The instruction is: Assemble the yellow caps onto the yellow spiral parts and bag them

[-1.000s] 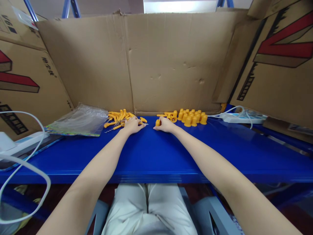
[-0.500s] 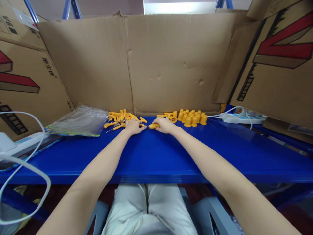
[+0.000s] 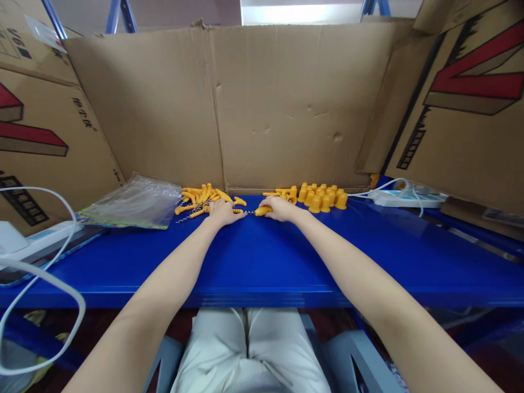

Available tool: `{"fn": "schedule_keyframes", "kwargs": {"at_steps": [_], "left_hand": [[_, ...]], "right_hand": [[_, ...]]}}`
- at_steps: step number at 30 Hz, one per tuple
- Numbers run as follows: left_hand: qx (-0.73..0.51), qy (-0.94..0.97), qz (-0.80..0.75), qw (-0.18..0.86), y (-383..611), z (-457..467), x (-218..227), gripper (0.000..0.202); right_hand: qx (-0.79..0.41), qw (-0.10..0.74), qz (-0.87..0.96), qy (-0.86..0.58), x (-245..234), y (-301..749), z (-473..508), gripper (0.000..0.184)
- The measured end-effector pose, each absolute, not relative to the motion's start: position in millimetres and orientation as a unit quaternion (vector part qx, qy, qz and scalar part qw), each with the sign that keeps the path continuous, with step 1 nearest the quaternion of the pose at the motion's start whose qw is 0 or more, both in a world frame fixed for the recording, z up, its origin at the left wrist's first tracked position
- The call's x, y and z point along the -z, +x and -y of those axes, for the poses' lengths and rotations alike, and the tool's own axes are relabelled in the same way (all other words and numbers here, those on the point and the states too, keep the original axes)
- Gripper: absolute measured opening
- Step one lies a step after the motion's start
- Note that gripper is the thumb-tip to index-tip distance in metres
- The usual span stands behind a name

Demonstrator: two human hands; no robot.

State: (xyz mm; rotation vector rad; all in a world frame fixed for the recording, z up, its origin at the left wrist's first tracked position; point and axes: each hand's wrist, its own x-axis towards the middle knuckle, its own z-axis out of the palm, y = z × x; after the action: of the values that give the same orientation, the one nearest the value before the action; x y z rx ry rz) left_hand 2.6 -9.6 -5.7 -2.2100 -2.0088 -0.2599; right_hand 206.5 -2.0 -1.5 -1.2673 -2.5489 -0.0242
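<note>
My left hand [image 3: 223, 212] rests on the blue table [image 3: 262, 256], its fingers closed on a small ribbed orange piece [image 3: 238, 210] with a thin metal chain. My right hand [image 3: 280, 208] grips an orange cap-shaped piece [image 3: 262, 210], tipped on its side and pointed toward the left hand. The chain runs between the two pieces. A heap of curved orange pieces with chains [image 3: 200, 197] lies just behind my left hand. A cluster of upright orange caps [image 3: 321, 197] stands behind my right hand.
A clear plastic bag [image 3: 133, 202] lies at the left. Cardboard walls [image 3: 286, 103] close in the back and both sides. A white power strip with cable [image 3: 395, 196] sits at the far right; white cables and a device [image 3: 24, 240] lie at the left edge.
The orange cap in my right hand has gone from standing on the table to lying on its side, brought up to the chained piece in my left hand. Both hands stayed close together.
</note>
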Motion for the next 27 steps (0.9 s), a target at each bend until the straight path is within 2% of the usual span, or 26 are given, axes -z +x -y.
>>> {"fn": "schedule_keyframes", "kwargs": {"at_steps": [7,11,18,27], "left_hand": [[0.085,-0.736,0.666,0.085,5,12,5,0.068],[0.108,-0.751,0.649,0.061,4,9,5,0.061],[0.16,-0.77,0.618,0.023,-1,1,5,0.03],[0.153,-0.783,0.602,-0.029,3,6,2,0.031]], "right_hand": [[-0.006,0.161,0.89,-0.427,1,201,8,0.033],[0.013,0.15,0.898,-0.414,-1,196,14,0.029],[0.001,0.186,0.889,-0.418,1,199,10,0.028],[-0.018,0.187,0.882,-0.433,-1,202,11,0.029]]}}
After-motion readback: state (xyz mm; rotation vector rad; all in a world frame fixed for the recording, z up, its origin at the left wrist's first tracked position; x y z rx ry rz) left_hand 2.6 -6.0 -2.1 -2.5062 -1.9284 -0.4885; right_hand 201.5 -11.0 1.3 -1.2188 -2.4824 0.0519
